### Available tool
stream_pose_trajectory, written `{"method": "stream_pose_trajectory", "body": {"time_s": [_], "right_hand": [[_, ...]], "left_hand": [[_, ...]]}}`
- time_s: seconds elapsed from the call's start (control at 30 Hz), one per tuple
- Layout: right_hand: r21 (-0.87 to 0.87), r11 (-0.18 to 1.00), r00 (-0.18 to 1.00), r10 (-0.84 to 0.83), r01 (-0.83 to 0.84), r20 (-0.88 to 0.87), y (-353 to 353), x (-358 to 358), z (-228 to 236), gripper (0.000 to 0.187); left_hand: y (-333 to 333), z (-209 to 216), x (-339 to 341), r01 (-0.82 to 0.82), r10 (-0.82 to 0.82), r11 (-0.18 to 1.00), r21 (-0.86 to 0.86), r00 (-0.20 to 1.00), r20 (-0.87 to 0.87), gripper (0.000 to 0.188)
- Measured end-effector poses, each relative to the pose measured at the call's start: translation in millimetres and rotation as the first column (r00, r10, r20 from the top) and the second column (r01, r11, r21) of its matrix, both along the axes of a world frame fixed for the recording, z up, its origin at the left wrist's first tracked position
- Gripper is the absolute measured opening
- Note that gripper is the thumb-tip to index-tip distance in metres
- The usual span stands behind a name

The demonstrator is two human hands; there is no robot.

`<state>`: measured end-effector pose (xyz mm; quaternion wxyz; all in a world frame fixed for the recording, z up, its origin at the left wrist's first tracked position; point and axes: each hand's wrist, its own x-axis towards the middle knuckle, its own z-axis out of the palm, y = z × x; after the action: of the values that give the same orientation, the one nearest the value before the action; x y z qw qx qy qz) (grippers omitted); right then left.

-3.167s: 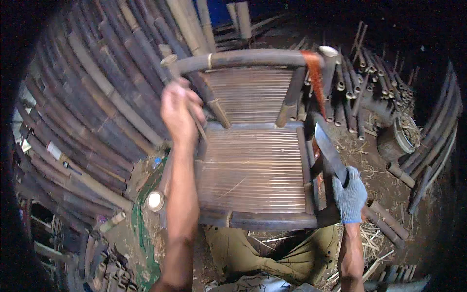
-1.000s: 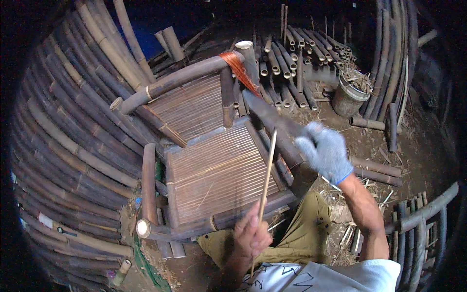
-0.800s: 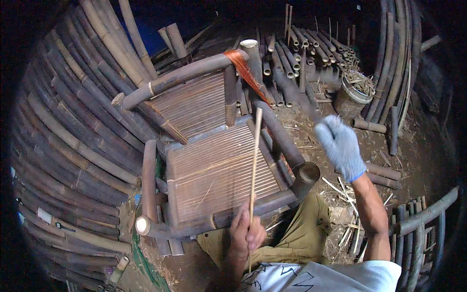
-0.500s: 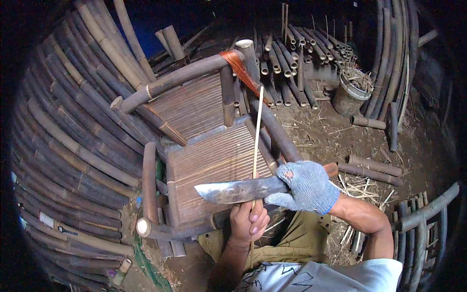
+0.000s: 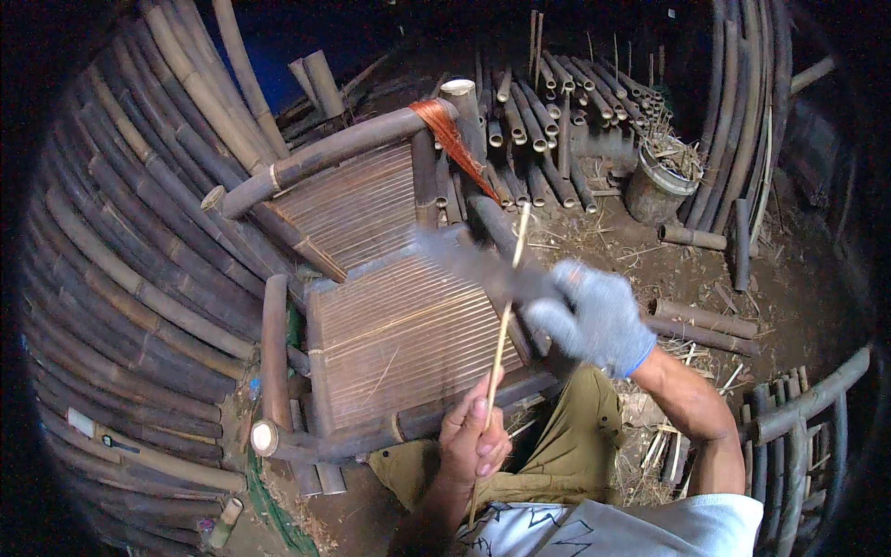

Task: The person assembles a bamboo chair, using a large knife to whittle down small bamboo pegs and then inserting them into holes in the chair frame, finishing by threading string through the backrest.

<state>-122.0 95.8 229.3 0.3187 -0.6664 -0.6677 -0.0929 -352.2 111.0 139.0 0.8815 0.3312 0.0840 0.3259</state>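
My bare left hand (image 5: 475, 434) is closed round a thin pale bamboo strip (image 5: 504, 339), which slants up and away from my lap. In a grey knit glove, my right hand (image 5: 594, 316) grips a broad-bladed machete (image 5: 487, 271); its handle is hidden in the fist. The blade is smeared by motion and crosses the upper part of the strip, pointing left. Whether the edge touches the strip I cannot tell. Beneath both hands stands a bamboo chair (image 5: 408, 357) with a slatted seat and back. Orange-red strands (image 5: 455, 139) hang over its top corner.
Dark bamboo poles (image 5: 121, 269) line the left side. Cut bamboo tubes (image 5: 548, 121) are piled at the back, near a bucket (image 5: 661, 181) of shavings. Loose bamboo pieces (image 5: 703, 320) and shavings lie on the dirt floor at right, beside a bamboo frame (image 5: 807, 408).
The machete has moved up along the strip toward its far end, its tip now angled upward. My right hand has risen slightly with it. My left hand still holds the strip.
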Motion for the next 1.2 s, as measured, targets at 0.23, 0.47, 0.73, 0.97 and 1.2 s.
{"method": "stream_pose_trajectory", "body": {"time_s": [0.23,0.47,0.73,0.97,1.2], "right_hand": [[0.010,0.999,0.999,-0.050,0.050,-0.001,1,3,-10,0.051],[0.121,0.967,0.956,-0.196,0.226,-0.220,1,51,9,0.036],[-0.070,0.993,0.994,0.097,-0.093,0.054,-25,-15,-25,0.049],[-0.052,0.999,0.973,0.006,-0.018,-0.230,-17,1,-27,0.051],[-0.080,0.991,0.985,-0.116,0.107,-0.128,-11,12,-29,0.046]], "left_hand": [[7,0,-4,0.080,-0.078,0.995,-0.060,0.996,0.036,0.048],[-9,-26,-26,-0.061,0.068,0.996,0.067,0.992,-0.106,0.047],[4,9,9,-0.240,0.444,0.838,0.490,0.821,-0.358,0.042],[-14,2,-4,-0.188,0.419,0.834,0.519,0.828,-0.372,0.042],[-22,-3,-15,-0.138,0.348,0.871,0.472,0.850,-0.394,0.042]]}}
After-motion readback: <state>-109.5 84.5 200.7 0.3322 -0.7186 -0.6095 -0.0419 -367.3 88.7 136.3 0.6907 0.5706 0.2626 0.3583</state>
